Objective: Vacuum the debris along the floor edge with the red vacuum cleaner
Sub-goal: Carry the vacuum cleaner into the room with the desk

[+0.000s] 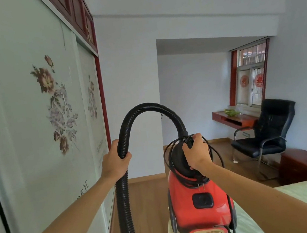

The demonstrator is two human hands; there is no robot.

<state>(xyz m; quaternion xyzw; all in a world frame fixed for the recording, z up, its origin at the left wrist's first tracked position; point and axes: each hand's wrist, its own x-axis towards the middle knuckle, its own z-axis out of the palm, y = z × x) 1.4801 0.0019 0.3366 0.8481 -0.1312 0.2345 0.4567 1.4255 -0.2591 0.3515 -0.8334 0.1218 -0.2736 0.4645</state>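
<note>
the left of the frame is filled by a wardrobe (32,112) with pale sliding doors printed with flowers and dark red cabinets along its top. at lower left of centre, the left hand (113,161) is closed around a black ribbed hose (124,207), which drops out of the bottom edge below the grip and arches up and over to the right above it. the arch comes down into the black top of the red vacuum (200,203), seen at lower centre, tilted upright with its base on the corner of a pale green bed (303,191). a black cord (216,152) is looped around the vacuum's top. the right hand (196,152) is clamped on that top, fingers curled over the cord and the hose joint. wooden floor (150,204) is seen between wardrobe and bed. at right, a black chair (267,133) is set below a red-framed window (250,75), beside a red wall shelf (234,119); a dark red chest (305,163) is placed near the bed.
</note>
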